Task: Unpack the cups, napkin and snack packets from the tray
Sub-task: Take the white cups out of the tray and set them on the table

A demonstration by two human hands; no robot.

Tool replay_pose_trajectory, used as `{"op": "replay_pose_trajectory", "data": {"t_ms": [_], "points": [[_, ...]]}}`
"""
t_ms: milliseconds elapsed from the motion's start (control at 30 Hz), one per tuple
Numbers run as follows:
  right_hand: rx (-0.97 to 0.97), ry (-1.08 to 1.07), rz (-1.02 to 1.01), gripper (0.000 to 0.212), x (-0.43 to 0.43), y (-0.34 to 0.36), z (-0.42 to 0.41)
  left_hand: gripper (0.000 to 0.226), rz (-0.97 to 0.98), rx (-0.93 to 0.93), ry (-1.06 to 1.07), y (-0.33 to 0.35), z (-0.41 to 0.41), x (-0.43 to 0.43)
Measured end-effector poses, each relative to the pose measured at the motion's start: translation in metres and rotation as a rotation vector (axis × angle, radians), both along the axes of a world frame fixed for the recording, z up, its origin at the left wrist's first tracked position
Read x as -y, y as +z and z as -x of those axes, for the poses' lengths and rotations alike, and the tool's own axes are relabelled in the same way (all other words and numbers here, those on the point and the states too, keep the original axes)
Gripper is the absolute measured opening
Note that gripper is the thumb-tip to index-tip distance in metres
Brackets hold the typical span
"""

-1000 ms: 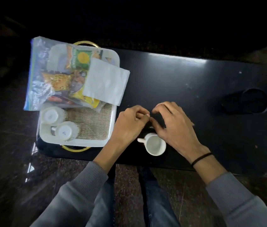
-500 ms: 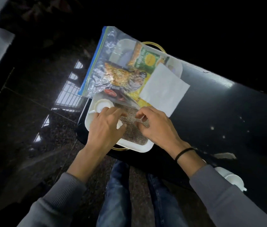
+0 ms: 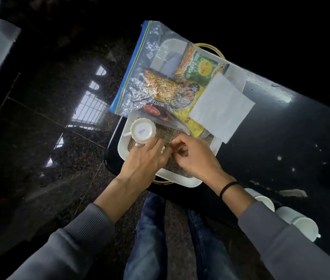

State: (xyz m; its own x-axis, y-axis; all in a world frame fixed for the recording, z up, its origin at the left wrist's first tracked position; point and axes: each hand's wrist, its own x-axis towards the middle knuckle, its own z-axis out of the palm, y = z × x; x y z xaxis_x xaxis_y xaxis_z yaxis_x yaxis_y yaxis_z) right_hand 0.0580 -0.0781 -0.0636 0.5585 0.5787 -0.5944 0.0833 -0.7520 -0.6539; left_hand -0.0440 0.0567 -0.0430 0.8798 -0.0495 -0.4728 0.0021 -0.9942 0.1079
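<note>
Over the tray (image 3: 180, 179), upturned cup (image 3: 142, 130), left hand (image 3: 147, 158) and right hand (image 3: 192, 156), grip states unclear.

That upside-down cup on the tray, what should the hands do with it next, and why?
Probably lift it out and set it on the table beside the two cups already there. The left hand and right hand meet over the tray, next to the upside-down cup; what they pinch is hidden.
</note>
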Motion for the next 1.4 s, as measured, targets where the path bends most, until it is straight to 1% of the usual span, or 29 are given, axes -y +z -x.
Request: {"op": "replay_pose_trajectory", "data": {"t_ms": [133, 200, 300, 367, 433, 500, 533, 567, 667, 700, 767, 833, 900, 967, 1033, 1100, 1200, 1267, 1400], "points": [[-0.068, -0.115, -0.042, 0.012, 0.013, 0.004, -0.001, 0.063, 0.036, 0.006, -0.003, 0.001, -0.013, 0.0], [-0.088, -0.187, -0.061, 0.013, 0.022, 0.007, -0.003, 0.063, 0.146, 0.026, 0.072, 0.006, -0.018, 0.001], [-0.139, -0.356, -0.137, 0.012, 0.039, 0.011, -0.008, 0.063, 0.471, 0.119, 0.297, 0.014, -0.023, 0.007], [-0.19, -0.447, -0.212, 0.011, 0.054, 0.017, -0.014, 0.065, 0.653, 0.11, 0.519, 0.019, -0.029, 0.013], [-0.283, -0.545, -0.305, 0.015, 0.069, 0.022, -0.019, 0.065, 0.803, 0.033, 0.737, 0.023, -0.038, 0.022], [-0.363, -0.646, -0.385, 0.022, 0.083, 0.026, -0.025, 0.065, 1.056, -0.082, 0.945, 0.021, -0.048, 0.034], [-0.385, -0.675, -0.413, 0.026, 0.09, 0.028, -0.028, 0.065, 1.159, -0.134, 1.02, 0.019, -0.053, 0.041], [-0.399, -0.686, -0.434, 0.029, 0.098, 0.03, -0.031, 0.065, 1.212, -0.176, 1.066, 0.016, -0.057, 0.049], [-0.422, -0.658, -0.428, 0.037, 0.122, 0.034, -0.036, 0.07, 1.263, -0.242, 1.123, 0.012, -0.07, 0.074], [-0.432, -0.644, -0.407, 0.04, 0.131, 0.036, -0.038, 0.067, 1.312, -0.251, 1.131, 0.011, -0.075, 0.083], [-0.442, -0.64, -0.354, 0.044, 0.149, 0.037, -0.042, 0.051, 1.364, -0.249, 1.129, 0.01, -0.084, 0.103], [-0.43, -0.707, -0.311, 0.044, 0.166, 0.037, -0.045, 0.039, 1.351, -0.246, 1.144, 0.008, -0.09, 0.122], [-0.382, -0.792, -0.251, 0.047, 0.183, 0.037, -0.046, 0.034, 1.36, -0.274, 1.149, 0.003, -0.091, 0.141], [-0.302, -0.822, -0.147, 0.054, 0.196, 0.036, -0.046, 0.034, 1.34, -0.299, 1.113, -0.004, -0.09, 0.157], [-0.208, -0.812, -0.026, 0.055, 0.207, 0.035, -0.045, 0.032, 1.328, -0.311, 1.083, -0.011, -0.088, 0.171], [-0.138, -0.79, 0.08, 0.052, 0.213, 0.033, -0.043, 0.035, 1.32, -0.317, 1.083, -0.017, -0.087, 0.181], [-0.07, -0.761, 0.168, 0.054, 0.213, 0.026, -0.041, 0.036, 1.268, -0.322, 1.072, -0.027, -0.085, 0.191], [-0.039, -0.734, 0.215, 0.061, 0.21, 0.02, -0.041, 0.034, 1.24, -0.328, 1.086, -0.032, -0.084, 0.194], [0.014, -0.684, 0.315, 0.09, 0.203, 0.011, -0.047, 0.033, 1.214, -0.317, 1.094, -0.038, -0.088, 0.194]]}}
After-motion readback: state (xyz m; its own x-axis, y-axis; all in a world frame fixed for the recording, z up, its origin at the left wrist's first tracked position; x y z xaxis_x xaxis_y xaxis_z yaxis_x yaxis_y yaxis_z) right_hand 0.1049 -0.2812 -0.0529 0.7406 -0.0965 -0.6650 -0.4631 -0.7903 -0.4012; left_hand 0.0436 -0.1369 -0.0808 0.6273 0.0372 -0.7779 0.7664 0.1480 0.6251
